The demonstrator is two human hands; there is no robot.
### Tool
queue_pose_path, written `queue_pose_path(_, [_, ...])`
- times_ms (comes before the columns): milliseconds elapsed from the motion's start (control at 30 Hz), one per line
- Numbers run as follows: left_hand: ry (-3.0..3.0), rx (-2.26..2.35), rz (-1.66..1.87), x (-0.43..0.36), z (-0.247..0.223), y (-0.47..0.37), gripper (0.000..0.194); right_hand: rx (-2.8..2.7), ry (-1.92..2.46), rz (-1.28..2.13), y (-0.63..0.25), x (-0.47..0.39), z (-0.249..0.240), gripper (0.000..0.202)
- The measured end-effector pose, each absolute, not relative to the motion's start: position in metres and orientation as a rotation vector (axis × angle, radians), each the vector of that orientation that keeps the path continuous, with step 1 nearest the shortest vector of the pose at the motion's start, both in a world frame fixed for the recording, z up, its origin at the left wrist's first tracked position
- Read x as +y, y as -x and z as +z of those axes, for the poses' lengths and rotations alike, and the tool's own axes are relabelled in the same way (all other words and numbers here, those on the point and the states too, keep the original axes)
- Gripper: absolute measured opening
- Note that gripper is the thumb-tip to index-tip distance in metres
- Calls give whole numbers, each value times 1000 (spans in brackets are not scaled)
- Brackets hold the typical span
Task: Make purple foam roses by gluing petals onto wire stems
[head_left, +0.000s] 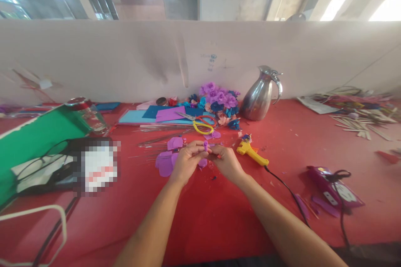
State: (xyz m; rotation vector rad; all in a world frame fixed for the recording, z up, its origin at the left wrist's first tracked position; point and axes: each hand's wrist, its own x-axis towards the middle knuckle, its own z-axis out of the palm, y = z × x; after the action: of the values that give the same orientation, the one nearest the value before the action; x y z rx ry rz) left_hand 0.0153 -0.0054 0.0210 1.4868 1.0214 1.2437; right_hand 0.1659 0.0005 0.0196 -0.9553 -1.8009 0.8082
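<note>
Two hands, small rolled purple foam bud

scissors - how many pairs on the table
1 that I can make out: scissors with yellow and red handles on the red table, behind both hands near the foam sheets. Others may lie hidden in the clutter.

A pixelated patch hides whatever lies on the black bag. The purple piece pinched between the hands is too small to make out, and the fingertips meeting around it cover most of it. The green sheet and white strap run off the left edge. The sticks at far right blur together.
</note>
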Motion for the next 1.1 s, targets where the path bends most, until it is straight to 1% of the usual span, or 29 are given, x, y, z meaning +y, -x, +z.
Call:
queue_pose_path(133, [-1480,1036,1249,-4,19,-14,13,-1809,992,835,-166,2,19,18])
queue_pose_path(233, [-1466,1069,1329,-1,18,-13,11,-1803,1008,816,-166,0,20,9])
queue_pose_path(300, [-1431,1104,1403,1,17,-12,10,-1773,978,797,-166,-2,23,19])
queue_pose_path(367, [-1407,1135,1441,2,16,-11,11,-1726,927,802,-166,-5,26,22])
queue_pose_path(467, [-1421,1186,1410,1,13,-12,12,-1683,893,810,-166,-8,29,17])
queue_pose_path(667, [-1445,1234,1367,-3,10,-18,14,-1666,939,696,-164,-4,23,8])
queue_pose_path(867, [-1438,1227,1438,-10,19,-27,15,-1597,940,625,-162,-7,24,4])
queue_pose_path(1100, [-1407,1100,1553,-13,18,-30,11,-1574,906,526,-158,-15,30,5])
